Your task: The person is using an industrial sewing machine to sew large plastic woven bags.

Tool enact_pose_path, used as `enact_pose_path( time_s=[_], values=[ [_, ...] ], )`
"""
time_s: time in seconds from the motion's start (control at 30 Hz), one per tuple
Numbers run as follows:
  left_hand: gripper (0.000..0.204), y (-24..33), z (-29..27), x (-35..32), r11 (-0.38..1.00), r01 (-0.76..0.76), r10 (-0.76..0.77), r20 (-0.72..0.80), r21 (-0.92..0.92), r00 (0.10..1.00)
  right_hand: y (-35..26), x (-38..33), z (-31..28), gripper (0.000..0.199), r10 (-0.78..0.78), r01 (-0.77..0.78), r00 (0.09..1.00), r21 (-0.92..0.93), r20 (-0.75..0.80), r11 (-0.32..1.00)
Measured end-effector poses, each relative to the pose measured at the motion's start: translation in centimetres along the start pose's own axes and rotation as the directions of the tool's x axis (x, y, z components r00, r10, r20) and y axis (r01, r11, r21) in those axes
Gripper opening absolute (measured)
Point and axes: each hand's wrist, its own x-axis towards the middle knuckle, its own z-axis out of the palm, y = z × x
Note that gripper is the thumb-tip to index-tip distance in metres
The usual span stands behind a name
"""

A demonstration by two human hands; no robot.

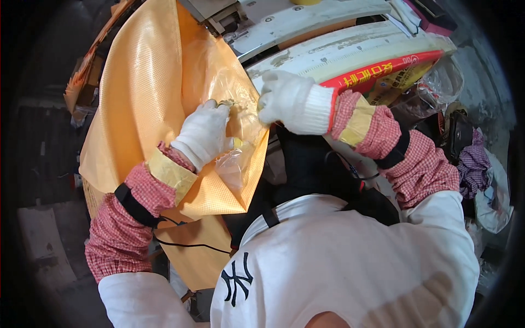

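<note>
The left hand [201, 134] holds thumb [227, 144] and fingers [212, 111] apart; the right hand [290, 103] curls inward.

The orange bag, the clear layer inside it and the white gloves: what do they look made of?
Orange bag: probably woven plastic, slightly glossy, from its fine grid texture. Clear layer: apparently thin plastic film; shiny, wrinkled and see-through. White gloves: matte knitted yarn, judging by the ribbed cuff; cotton or synthetic, I can't tell.

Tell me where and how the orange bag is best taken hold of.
Probably by the right rim of the orange bag, pinched from the right: that edge is thin and faces outward, and the gloved right hand is at it. The left side bulges broadly, and the left hand is inside the mouth, by the clear liner.
</note>
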Motion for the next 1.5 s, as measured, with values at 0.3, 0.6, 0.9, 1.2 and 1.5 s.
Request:
enact_pose_path(
  time_s=[0.3,0.6,0.9,1.2,1.5],
  values=[
    [0.043,-1.7,0.1,1.0,0.993,-0.067,0.068,0.005,-0.097,0.998,-1.5,-1.1,0.5,0.017,0.11,-0.112,0.983,0.001,0.148,0.994],
    [0.036,-2.0,-0.4,2.5,0.98,0.008,0.019,0.137,-0.197,0.99,-3.6,1.8,0.4,0.009,-0.085,0.087,0.996,-0.038,0.036,0.995],
    [0.04,-0.9,0.1,3.2,0.998,0.035,-0.031,0.079,-0.044,0.996,-3.4,1.7,0.2,0.009,-0.12,0.156,0.966,-0.149,0.23,0.976],
    [0.035,-0.5,0.5,2.9,0.997,0.066,-0.066,-0.007,-0.041,0.998,-3.0,-3.6,-0.1,0.012,0.04,-0.032,0.994,0.071,-0.105,0.997],
    [0.029,0.7,0.3,3.5,0.98,0.199,-0.2,-0.012,-0.012,0.98,-4.0,-1.4,0.4,0.028,0.709,-0.73,0.664,0.412,0.236,0.546]
  ],
)
